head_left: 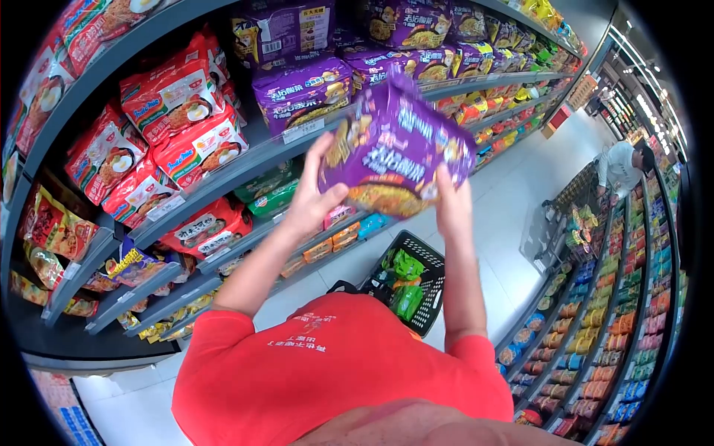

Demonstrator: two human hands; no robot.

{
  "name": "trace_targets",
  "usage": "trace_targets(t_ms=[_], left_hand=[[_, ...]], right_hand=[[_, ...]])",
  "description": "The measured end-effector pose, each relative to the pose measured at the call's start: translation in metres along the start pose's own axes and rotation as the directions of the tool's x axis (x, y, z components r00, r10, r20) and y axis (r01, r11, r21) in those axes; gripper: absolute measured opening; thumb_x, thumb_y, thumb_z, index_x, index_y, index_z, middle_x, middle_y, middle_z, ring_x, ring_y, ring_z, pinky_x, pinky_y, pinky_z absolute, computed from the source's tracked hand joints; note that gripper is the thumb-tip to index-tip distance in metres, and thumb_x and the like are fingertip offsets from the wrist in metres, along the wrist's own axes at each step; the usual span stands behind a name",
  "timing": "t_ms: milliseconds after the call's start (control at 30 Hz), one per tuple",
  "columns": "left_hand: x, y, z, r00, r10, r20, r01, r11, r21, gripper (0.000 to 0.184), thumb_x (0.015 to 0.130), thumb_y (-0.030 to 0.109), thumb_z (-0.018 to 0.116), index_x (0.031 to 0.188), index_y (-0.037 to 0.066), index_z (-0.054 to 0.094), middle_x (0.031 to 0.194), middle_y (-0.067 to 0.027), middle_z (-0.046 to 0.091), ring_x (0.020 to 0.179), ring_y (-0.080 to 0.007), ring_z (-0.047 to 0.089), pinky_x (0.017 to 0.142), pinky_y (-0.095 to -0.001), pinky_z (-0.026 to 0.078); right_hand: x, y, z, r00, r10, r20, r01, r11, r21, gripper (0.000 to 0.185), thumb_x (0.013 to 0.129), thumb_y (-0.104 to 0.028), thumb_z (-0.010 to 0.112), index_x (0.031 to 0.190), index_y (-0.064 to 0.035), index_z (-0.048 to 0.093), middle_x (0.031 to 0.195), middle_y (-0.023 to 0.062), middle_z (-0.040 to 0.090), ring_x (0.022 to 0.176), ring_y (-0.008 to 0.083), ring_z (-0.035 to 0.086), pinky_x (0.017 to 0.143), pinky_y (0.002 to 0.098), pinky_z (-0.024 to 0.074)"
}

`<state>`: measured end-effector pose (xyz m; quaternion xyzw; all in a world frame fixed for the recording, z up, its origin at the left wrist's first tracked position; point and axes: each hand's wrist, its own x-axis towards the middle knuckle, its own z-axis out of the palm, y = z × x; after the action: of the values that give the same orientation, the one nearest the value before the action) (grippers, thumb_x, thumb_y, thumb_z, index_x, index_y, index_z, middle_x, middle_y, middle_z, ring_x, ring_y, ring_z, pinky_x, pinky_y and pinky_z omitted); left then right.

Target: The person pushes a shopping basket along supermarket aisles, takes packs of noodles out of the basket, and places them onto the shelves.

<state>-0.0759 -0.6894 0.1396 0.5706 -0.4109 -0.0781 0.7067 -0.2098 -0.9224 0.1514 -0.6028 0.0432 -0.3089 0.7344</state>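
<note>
Between my two hands is a large purple multipack of instant noodles (401, 145), held up in front of the shelf and slightly tilted. My left hand (314, 195) grips its left side, with the thumb on the front near the lower corner. On the right side, my right hand (451, 197) presses its thumb against the front; its other fingers are hidden behind the pack. Similar purple noodle packs (303, 88) lie on the shelf just behind. Below the held pack, a black shopping basket (433, 286) on the floor contains green packets (407, 264) and some dark items.
Red noodle packs (175, 97) fill the shelf at left. A shelf edge (245, 156) with price tags curves close to my left arm. Another stocked shelf (595, 320) runs along the right. Farther down the aisle, a person (623, 169) stands by a shopping cart (573, 197).
</note>
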Motion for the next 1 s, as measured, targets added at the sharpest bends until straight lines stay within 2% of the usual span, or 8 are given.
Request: trace_targets(t_ms=[167, 267, 433, 567, 667, 700, 933, 1000], left_hand=[[0.057, 0.059, -0.024, 0.994, 0.106, -0.035, -0.070, 0.836, 0.544, 0.100, 0.079, 0.042, 0.081, 0.152, -0.004, 0.029, 0.147, -0.0186, 0.043, 0.137, -0.0279, 0.043, 0.115, -0.0404, 0.034], [0.089, 0.071, -0.037, 0.995, 0.038, -0.097, 0.015, 0.870, 0.493, 0.093, 0.075, 0.044, 0.082, 0.145, -0.002, 0.041, 0.142, -0.0249, 0.048, 0.135, -0.0361, 0.047, 0.112, -0.0458, 0.038], [0.128, 0.082, -0.054, 0.944, 0.294, -0.152, -0.122, 0.736, 0.666, 0.076, 0.074, 0.031, 0.086, 0.135, -0.001, 0.050, 0.133, -0.0236, 0.058, 0.123, -0.0360, 0.058, 0.105, -0.0424, 0.046], [0.155, 0.057, -0.071, 0.952, 0.291, -0.098, -0.163, 0.749, 0.643, 0.068, 0.069, 0.023, 0.089, 0.123, -0.002, 0.055, 0.123, -0.0222, 0.064, 0.118, -0.0369, 0.061, 0.103, -0.0430, 0.047], [0.159, 0.044, -0.069, 0.963, 0.213, -0.162, -0.045, 0.726, 0.686, 0.067, 0.071, 0.020, 0.087, 0.125, -0.003, 0.055, 0.126, -0.0217, 0.063, 0.120, -0.0354, 0.061, 0.103, -0.0411, 0.047], [0.162, 0.042, -0.070, 0.952, 0.275, -0.135, -0.078, 0.643, 0.762, 0.065, 0.077, 0.019, 0.085, 0.129, -0.003, 0.052, 0.123, -0.0174, 0.067, 0.114, -0.0263, 0.066, 0.098, -0.0367, 0.050], [0.204, 0.034, -0.072, 0.931, 0.305, -0.201, -0.032, 0.617, 0.786, 0.060, 0.078, 0.022, 0.085, 0.123, -0.005, 0.056, 0.115, -0.0194, 0.070, 0.108, -0.0290, 0.068, 0.095, -0.0380, 0.052], [0.209, 0.034, -0.068, 0.946, 0.264, -0.186, -0.028, 0.643, 0.766, 0.064, 0.077, 0.032, 0.084, 0.121, -0.006, 0.057, 0.116, -0.0250, 0.065, 0.111, -0.0388, 0.064, 0.097, -0.0434, 0.050]], right_hand=[[0.097, -0.057, 0.041, 0.992, -0.067, 0.110, 0.073, 0.996, -0.051, 0.044, 0.095, -0.031, 0.071, 0.122, 0.0021, 0.064, 0.114, 0.0069, 0.069, 0.101, 0.0122, 0.064, 0.090, 0.0306, 0.0506], [0.149, -0.074, 0.065, 0.976, -0.006, 0.219, 0.040, 0.988, -0.152, 0.045, 0.093, -0.031, 0.072, 0.123, 0.0015, 0.062, 0.113, 0.0079, 0.071, 0.098, 0.0144, 0.068, 0.086, 0.0317, 0.0539], [0.215, -0.079, 0.098, 0.940, -0.116, 0.320, 0.189, 0.960, -0.207, 0.046, 0.091, -0.032, 0.075, 0.121, 0.0006, 0.065, 0.113, 0.0080, 0.071, 0.098, 0.0148, 0.067, 0.088, 0.0328, 0.0528], [0.244, -0.064, 0.109, 0.930, -0.181, 0.320, 0.241, 0.957, -0.159, 0.046, 0.089, -0.035, 0.078, 0.117, -0.0009, 0.067, 0.105, 0.0055, 0.071, 0.095, 0.0145, 0.067, 0.084, 0.0308, 0.0528], [0.262, -0.044, 0.112, 0.930, -0.197, 0.309, 0.267, 0.942, -0.205, 0.045, 0.088, -0.035, 0.078, 0.117, -0.0018, 0.067, 0.108, 0.0066, 0.070, 0.097, 0.0144, 0.065, 0.087, 0.0309, 0.0515], [0.268, -0.040, 0.113, 0.935, -0.194, 0.298, 0.254, 0.951, -0.177, 0.046, 0.088, -0.035, 0.078, 0.118, -0.0016, 0.067, 0.108, 0.0069, 0.071, 0.097, 0.0147, 0.066, 0.088, 0.0316, 0.0519], [0.322, -0.034, 0.117, 0.951, -0.196, 0.241, 0.215, 0.975, -0.057, 0.036, 0.089, -0.027, 0.076, 0.111, -0.0006, 0.067, 0.102, 0.0073, 0.072, 0.089, 0.0150, 0.070, 0.082, 0.0324, 0.0551], [0.337, -0.025, 0.113, 0.944, -0.261, 0.200, 0.290, 0.948, -0.132, 0.050, 0.087, -0.034, 0.078, 0.119, 0.0023, 0.066, 0.106, 0.0124, 0.072, 0.093, 0.0194, 0.071, 0.081, 0.0345, 0.0567]])
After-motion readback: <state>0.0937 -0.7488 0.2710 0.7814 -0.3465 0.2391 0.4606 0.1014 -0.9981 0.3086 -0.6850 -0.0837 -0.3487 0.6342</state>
